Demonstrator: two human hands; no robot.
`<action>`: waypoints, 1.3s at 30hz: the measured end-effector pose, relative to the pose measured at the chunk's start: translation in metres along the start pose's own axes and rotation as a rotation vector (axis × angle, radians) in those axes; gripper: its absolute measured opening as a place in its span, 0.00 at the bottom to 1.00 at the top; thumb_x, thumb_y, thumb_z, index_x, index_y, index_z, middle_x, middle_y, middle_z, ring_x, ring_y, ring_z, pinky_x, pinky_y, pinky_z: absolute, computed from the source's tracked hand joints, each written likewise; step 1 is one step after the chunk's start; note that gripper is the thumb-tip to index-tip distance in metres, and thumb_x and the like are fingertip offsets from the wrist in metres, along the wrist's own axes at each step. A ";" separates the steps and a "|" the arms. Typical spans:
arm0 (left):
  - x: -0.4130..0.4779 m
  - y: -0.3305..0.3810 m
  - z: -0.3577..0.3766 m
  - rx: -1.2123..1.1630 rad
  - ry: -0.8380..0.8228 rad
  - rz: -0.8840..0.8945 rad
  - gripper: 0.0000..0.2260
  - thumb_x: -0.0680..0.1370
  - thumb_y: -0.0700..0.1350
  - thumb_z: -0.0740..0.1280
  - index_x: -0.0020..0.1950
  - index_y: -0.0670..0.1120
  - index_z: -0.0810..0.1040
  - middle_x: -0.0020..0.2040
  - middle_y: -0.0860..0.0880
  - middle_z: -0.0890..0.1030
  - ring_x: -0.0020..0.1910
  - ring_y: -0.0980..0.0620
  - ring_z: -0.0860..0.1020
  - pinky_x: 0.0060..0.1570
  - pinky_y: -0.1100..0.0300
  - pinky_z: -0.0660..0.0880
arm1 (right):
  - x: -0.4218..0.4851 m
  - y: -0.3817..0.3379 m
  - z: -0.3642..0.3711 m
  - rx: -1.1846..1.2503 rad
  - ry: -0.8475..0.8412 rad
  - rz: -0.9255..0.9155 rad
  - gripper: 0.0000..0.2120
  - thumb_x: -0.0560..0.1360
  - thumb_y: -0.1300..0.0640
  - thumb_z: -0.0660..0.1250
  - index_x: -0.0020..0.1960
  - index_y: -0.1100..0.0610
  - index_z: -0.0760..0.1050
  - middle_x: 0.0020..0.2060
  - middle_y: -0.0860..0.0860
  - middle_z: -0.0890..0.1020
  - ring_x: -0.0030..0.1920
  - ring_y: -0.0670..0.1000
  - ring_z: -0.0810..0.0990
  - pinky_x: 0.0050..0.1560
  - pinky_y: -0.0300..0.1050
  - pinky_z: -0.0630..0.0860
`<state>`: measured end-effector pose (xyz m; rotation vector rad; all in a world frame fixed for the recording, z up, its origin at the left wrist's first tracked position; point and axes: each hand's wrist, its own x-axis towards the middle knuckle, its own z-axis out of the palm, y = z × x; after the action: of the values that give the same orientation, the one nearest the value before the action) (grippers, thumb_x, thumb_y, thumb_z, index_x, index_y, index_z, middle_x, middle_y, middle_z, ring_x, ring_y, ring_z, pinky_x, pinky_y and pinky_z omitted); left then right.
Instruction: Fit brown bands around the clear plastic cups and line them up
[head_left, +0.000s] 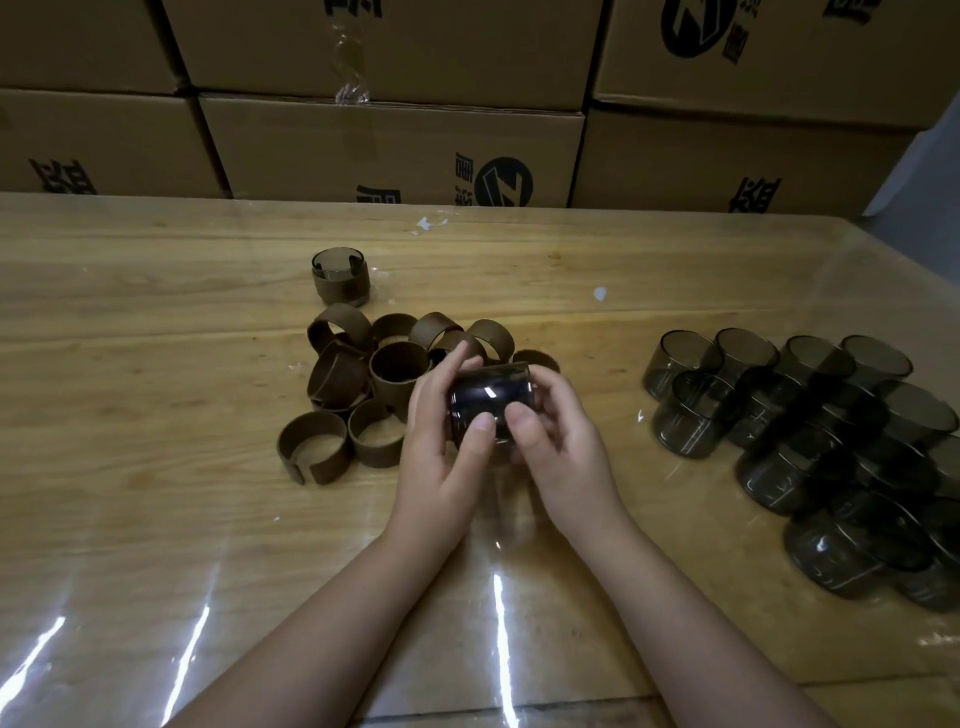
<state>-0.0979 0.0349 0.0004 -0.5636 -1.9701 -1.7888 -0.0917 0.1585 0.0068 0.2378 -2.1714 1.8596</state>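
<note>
A left hand (441, 447) and right hand (563, 449) curl fingers (480, 427) round a clear cup (488, 397), tipped sideways over the mid-tabletop (156, 322), seemingly ready for banding; brown bands (363, 374) lie heaped alongside, bare cups (831, 441) sit toward the right edge, and one banded cup (341, 278) stands toward the far edge.

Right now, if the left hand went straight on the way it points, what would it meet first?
Most likely the loose brown bands just beyond its fingertips; the left hand points away and slightly right, gripping the cup with the right hand. Depth is unclear.
</note>
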 end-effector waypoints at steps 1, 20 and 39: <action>0.000 0.001 0.000 0.033 -0.003 0.042 0.19 0.77 0.51 0.59 0.68 0.53 0.66 0.63 0.43 0.73 0.64 0.50 0.73 0.63 0.58 0.70 | 0.000 0.000 0.001 -0.012 0.007 0.000 0.15 0.70 0.35 0.62 0.55 0.36 0.72 0.46 0.42 0.82 0.48 0.46 0.81 0.48 0.53 0.80; -0.001 0.004 0.005 -0.056 -0.094 -0.188 0.37 0.63 0.53 0.74 0.68 0.56 0.61 0.60 0.58 0.75 0.59 0.67 0.75 0.54 0.74 0.70 | -0.012 -0.003 0.016 -0.147 0.085 -0.305 0.28 0.76 0.52 0.64 0.74 0.50 0.61 0.70 0.46 0.67 0.72 0.44 0.66 0.68 0.34 0.64; -0.003 -0.003 0.000 0.149 -0.177 0.017 0.32 0.73 0.72 0.56 0.59 0.46 0.74 0.50 0.55 0.81 0.48 0.57 0.80 0.46 0.54 0.78 | -0.010 -0.019 0.010 0.546 -0.034 0.196 0.27 0.78 0.40 0.49 0.61 0.53 0.79 0.61 0.51 0.81 0.64 0.49 0.78 0.59 0.44 0.76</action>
<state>-0.0968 0.0343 -0.0036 -0.7075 -2.1870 -1.6128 -0.0770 0.1449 0.0204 0.1655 -1.7099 2.5496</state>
